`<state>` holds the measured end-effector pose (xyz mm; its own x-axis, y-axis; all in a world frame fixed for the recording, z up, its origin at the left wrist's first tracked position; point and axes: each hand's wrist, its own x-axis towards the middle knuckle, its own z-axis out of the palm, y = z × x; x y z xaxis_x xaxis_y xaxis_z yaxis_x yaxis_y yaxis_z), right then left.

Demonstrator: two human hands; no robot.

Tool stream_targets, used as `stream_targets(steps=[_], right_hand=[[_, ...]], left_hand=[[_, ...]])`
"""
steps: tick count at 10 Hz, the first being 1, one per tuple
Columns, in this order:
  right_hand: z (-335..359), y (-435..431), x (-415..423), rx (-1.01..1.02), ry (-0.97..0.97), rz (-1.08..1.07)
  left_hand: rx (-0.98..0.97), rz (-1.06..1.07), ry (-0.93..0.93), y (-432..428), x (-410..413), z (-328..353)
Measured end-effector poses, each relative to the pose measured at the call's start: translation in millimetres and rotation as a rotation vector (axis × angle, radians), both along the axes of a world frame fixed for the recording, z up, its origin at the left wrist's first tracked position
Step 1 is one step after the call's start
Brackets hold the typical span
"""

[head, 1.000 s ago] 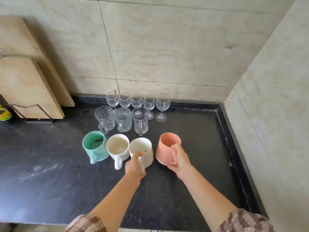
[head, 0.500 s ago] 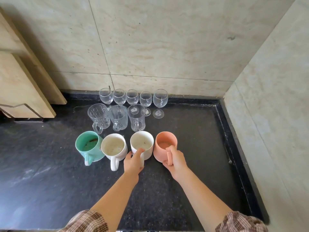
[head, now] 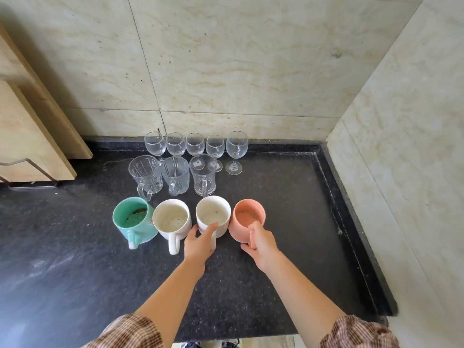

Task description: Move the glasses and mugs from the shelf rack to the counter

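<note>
Looking down over the black counter (head: pixel 276 197), I see both hands at the front row of mugs. The left hand (head: pixel 198 243) is curled round the handle of a white mug (head: pixel 213 214), thumb up against its near wall just under the rim. The right hand (head: pixel 261 243) grips the handle of a peach mug (head: pixel 248 217) in the same way, thumb tip at the rim. Both mugs stand upright on the counter, so close side by side that I cannot tell whether they touch. To their left in the same row sit a second white mug (head: pixel 170 219) and a green mug (head: pixel 130 217) with some brownish residue inside; both have handles pointing toward me. Behind that row stand three glass mugs (head: pixel 175 175), and behind those, along the foot of the tiled wall (head: pixel 226 71), a line of five wine glasses (head: pixel 194 144). All are upright, and the right-hand one is taller with its foot in plain view. Wooden boards (head: pixel 30 136) lean at the far left. Checked sleeves (head: pixel 130 332) show at the bottom edge.
</note>
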<state>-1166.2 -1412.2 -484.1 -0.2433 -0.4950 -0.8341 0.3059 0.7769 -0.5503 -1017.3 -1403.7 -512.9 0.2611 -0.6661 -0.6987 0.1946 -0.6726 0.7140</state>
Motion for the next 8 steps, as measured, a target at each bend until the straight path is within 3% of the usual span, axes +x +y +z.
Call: stream_targets(steps=[3,5,7,8], right_hand=[[8.3,6.3,6.7,0.060,0.086,0.046],[18.3,8.4,4.5,0.110,0.202,0.222],[33.2,4.4,-0.7,-0.050,0.687,0.528],[44.0,1.8,-0.8,-0.245,0.854,0.635]], left_hand=[[0.049,0.016,-0.025,4.5,0.7,-0.4],[0.064,-0.004,-0.092,3.6,0.0,2.7],[0.073,-0.236,-0.318,2.3,0.4,29.0],[-0.044,-0.353,-0.502,9.9,9.6,46.6]])
